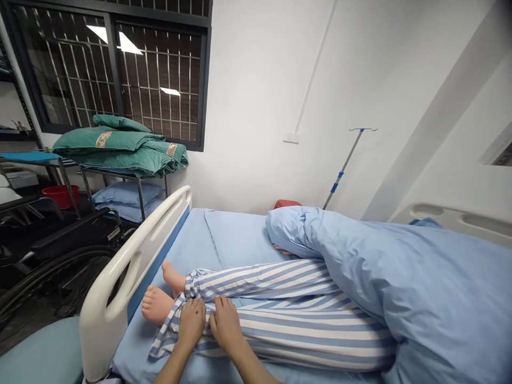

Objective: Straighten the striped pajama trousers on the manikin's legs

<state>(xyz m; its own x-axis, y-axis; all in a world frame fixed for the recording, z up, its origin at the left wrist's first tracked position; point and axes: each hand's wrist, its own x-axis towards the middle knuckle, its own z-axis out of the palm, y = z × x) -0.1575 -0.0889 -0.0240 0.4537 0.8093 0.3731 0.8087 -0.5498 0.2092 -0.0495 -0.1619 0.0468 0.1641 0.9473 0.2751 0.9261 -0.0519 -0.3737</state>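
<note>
Two legs in blue-and-white striped trousers (296, 325) lie stretched out on the bed, with bare feet (156, 305) near the footboard. My left hand (192, 322) is closed over the lower part of the nearer trouser leg, just above the ankle. Right beside it, a little further up the shin, my right hand (226, 324) is closed on the same trouser leg, fingers curled down. My fingertips are partly hidden. A light blue quilt (368, 261) covers the body from the thighs up, and a few fingers (282, 249) show from under its edge.
A cream footboard (132, 266) rises at the left end of the bed, with a wheelchair (68, 250) beyond it. Green folded bedding (124, 144) lies on a rack below the barred window. Behind the bed stand an IV pole (348, 162) and a red object (287, 204).
</note>
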